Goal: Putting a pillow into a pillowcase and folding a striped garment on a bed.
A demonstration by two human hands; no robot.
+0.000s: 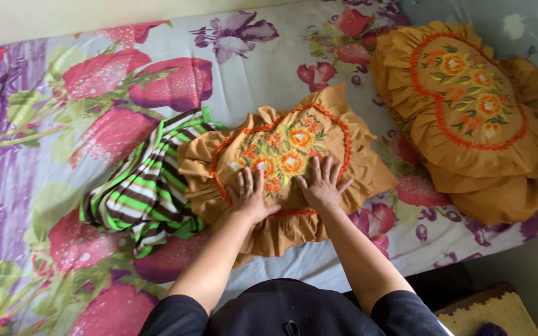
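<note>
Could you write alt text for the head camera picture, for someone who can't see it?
Seen from above, a person's left hand and right hand press flat on an orange ruffled cushion cover embroidered with flowers, lying on a floral bedsheet. A striped green cloth lies beside it; stacked matching cushions sit farther right.

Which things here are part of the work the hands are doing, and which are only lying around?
In use:
- left hand and right hand, flat on the orange embroidered cushion cover

Lying about:
- striped green cloth
- stacked orange cushions
- floral bedsheet
- yellow mat
</note>
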